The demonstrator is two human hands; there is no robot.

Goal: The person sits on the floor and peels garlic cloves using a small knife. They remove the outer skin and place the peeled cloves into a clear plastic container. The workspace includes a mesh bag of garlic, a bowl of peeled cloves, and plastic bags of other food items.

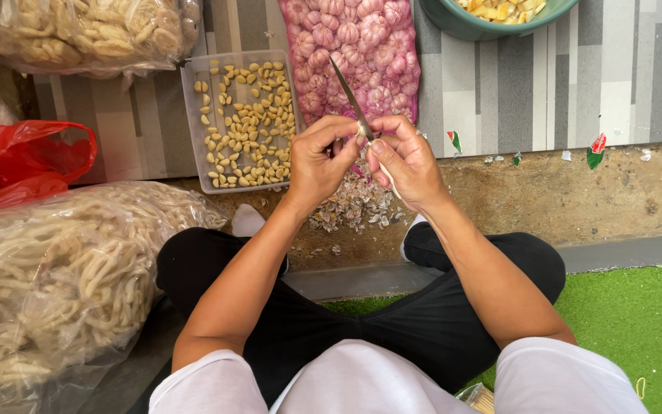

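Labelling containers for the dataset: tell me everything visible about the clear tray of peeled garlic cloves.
The clear tray is a shallow rectangular plastic container with rounded corners and a raised rim. It lies flat on the striped mat, holding a loose single layer of pale yellow peeled cloves. A pink mesh sack of garlic lies at its right edge; the left hand overlaps its lower right corner.

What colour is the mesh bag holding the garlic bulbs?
Pink; the mesh bag lies just beyond both hands, seen in the head view.
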